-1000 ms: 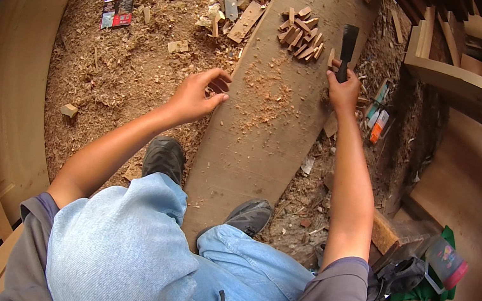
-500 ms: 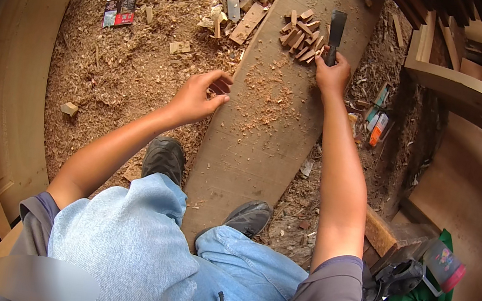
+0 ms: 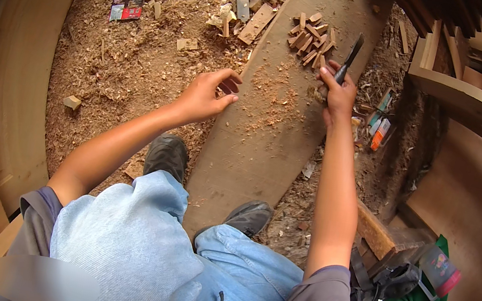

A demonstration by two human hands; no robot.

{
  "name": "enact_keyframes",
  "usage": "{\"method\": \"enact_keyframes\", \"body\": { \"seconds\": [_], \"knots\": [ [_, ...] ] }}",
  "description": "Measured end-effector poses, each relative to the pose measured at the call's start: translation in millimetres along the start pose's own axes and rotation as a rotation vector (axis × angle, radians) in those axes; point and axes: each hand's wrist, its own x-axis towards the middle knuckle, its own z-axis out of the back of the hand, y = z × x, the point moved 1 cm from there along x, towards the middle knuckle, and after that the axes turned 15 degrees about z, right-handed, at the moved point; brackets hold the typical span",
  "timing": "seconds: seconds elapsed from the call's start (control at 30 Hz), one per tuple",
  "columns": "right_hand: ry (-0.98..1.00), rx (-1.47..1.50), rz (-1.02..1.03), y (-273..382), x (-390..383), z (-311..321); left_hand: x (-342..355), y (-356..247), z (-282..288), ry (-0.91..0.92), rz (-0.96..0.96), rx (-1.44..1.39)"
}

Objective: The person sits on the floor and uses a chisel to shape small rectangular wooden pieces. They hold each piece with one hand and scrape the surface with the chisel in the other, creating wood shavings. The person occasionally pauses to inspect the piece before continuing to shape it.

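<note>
My right hand (image 3: 337,96) grips a dark flat-bladed chisel (image 3: 354,51), its blade tilted up and away from me. Its fingertips are beside a pile of small reddish-brown wood pieces (image 3: 306,36) on a long wooden board (image 3: 237,169); whether they touch one is unclear. My left hand (image 3: 209,93) hovers at the board's left edge with fingers curled loosely and apart, nothing visible in it. Pale shavings (image 3: 273,98) lie scattered on the board between my hands, and my shoes are below.
Shavings, offcuts (image 3: 253,24) and a printed packet (image 3: 126,4) cover the ground at left. Curved wooden panels (image 3: 15,78) line the left side. Wooden frames (image 3: 470,94) stand at right, with orange-and-teal items (image 3: 380,130) on the ground and a clear pink-lidded container (image 3: 436,265).
My right hand moved left to the wood pieces, then came slightly back and rotated, turning the chisel from upright to slanted. My left hand has shifted only slightly.
</note>
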Motion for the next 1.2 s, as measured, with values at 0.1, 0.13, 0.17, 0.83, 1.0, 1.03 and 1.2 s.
{"method": "enact_keyframes", "body": {
  "seconds": [0.1, 0.13, 0.17, 0.83, 1.0, 1.03, 1.2],
  "knots": [
    [-0.013, 0.148, -0.089, 16.7, -36.5, -19.5, 1.0, -8.2, -5.7, 0.050, -0.005, -0.084],
    [-0.034, 0.199, -0.116, 19.7, -49.7, -29.3, 0.7, -11.5, -7.8, 0.066, 0.010, -0.095],
    [-0.040, 0.264, -0.147, 21.7, -61.7, -40.2, 1.1, -15.8, -10.1, 0.061, 0.017, -0.136],
    [-0.138, 0.537, -0.192, 15.3, -147.5, -99.5, -20.3, -39.6, -11.0, -0.141, -0.080, -0.158],
    [-0.097, 0.523, -0.192, 17.9, -146.2, -101.1, -22.3, -42.6, -13.5, -0.192, -0.152, -0.040],
    [-0.093, 0.531, -0.186, 18.4, -146.4, -102.0, -21.5, -41.7, -13.8, -0.183, -0.172, -0.040],
    [-0.127, 0.551, -0.255, 22.2, -149.5, -104.8, -13.1, -33.0, -12.9, 0.039, 0.033, -0.513]
  ]
}}
